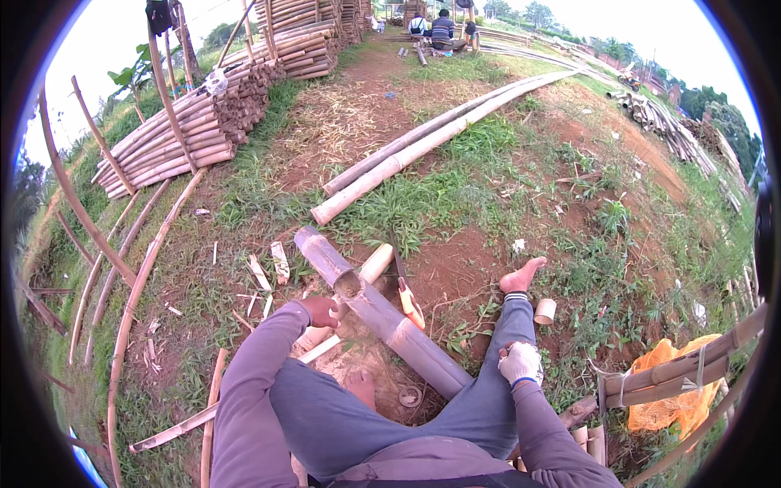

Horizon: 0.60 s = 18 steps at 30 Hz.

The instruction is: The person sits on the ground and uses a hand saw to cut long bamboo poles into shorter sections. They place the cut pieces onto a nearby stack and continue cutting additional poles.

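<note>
Bamboo pole (382, 317) lies just beside left hand (319, 311).

A bamboo pole (382, 317) lies between the legs, with a knife (404, 289), seemingly, just right of it.

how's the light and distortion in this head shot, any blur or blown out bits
Head view: soft, even daylight with hardly any shadows; the sky is blown out white along the top; fisheye bends the long bamboo poles and puts a dark ring at the rim; left hand, right hand and notched bamboo section look sharp.
</note>
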Each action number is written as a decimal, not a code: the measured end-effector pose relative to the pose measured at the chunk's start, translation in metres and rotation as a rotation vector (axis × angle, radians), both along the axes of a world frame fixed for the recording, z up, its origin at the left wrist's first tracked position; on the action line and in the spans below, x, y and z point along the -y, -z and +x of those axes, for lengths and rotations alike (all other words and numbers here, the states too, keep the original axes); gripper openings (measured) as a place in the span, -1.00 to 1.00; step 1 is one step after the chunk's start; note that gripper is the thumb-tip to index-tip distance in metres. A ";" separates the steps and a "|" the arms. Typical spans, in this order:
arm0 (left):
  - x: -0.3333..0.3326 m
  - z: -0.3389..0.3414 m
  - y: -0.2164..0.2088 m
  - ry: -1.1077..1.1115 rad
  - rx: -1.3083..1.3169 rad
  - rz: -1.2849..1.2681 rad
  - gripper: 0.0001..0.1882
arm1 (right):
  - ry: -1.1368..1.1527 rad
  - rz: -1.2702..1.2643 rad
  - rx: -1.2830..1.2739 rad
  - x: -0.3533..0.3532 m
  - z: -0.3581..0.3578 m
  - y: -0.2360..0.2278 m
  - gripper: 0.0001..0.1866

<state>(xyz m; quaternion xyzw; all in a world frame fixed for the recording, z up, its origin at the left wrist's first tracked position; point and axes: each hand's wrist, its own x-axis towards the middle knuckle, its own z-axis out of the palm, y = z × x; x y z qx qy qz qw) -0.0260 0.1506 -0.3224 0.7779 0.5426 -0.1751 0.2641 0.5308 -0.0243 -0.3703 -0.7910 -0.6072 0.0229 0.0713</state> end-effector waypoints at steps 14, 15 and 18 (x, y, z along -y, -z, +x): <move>-0.006 0.008 -0.010 0.017 -0.021 0.033 -0.14 | 0.038 -0.025 -0.025 -0.009 -0.003 -0.013 -0.70; -0.005 0.009 -0.012 0.009 -0.026 0.029 -0.15 | 0.036 -0.027 -0.023 -0.010 -0.003 -0.012 -0.70; -0.004 0.007 -0.012 -0.006 -0.019 0.031 -0.16 | 0.028 0.007 -0.020 -0.011 0.000 -0.004 -0.71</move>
